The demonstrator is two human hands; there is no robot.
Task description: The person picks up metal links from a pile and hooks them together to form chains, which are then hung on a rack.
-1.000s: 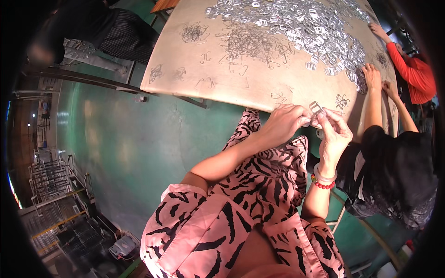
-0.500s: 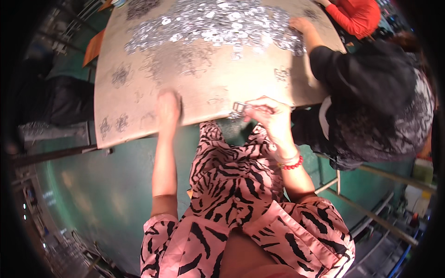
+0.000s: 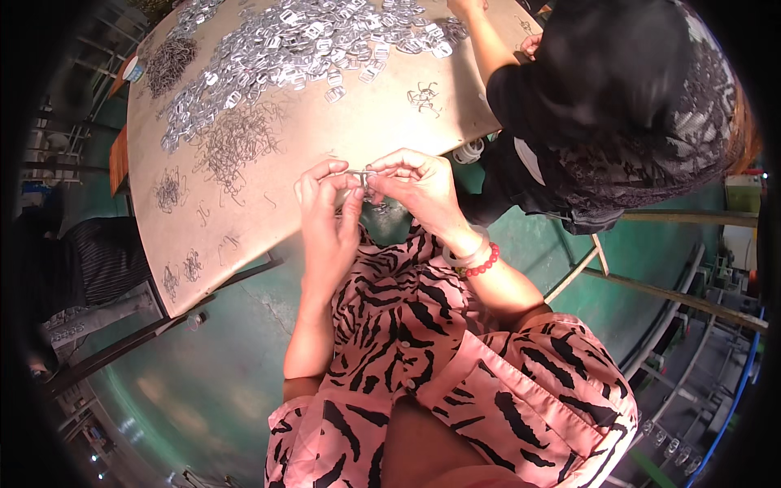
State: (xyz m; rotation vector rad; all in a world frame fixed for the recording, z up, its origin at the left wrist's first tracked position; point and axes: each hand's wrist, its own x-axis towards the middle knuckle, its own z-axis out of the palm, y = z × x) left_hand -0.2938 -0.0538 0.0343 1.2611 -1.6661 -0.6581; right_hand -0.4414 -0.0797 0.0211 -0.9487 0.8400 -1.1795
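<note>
Both of my hands meet just over the near edge of the table (image 3: 301,138). A small silver metal buckle (image 3: 365,180) sits between their fingertips, seen nearly edge-on. My right hand (image 3: 423,189) pinches it from the right, with thumb and index finger closed. From the left, my left hand (image 3: 327,213) has its thumb and index finger closed at the same buckle; whether they also hold a small wire piece is too small to tell. Thin bent wire prongs (image 3: 232,146) lie in a loose pile beyond my left hand.
A wide heap of silver buckles (image 3: 301,41) covers the far part of the table. Smaller wire clusters lie at the left (image 3: 169,191) and far left (image 3: 171,65). A co-worker in a black cap (image 3: 618,65) sits close on the right, arms over the table.
My left hand has come off the tabletop and joined my right hand at the buckle. My right hand has shifted left with the buckle. The view has turned, so the table appears rotated.
</note>
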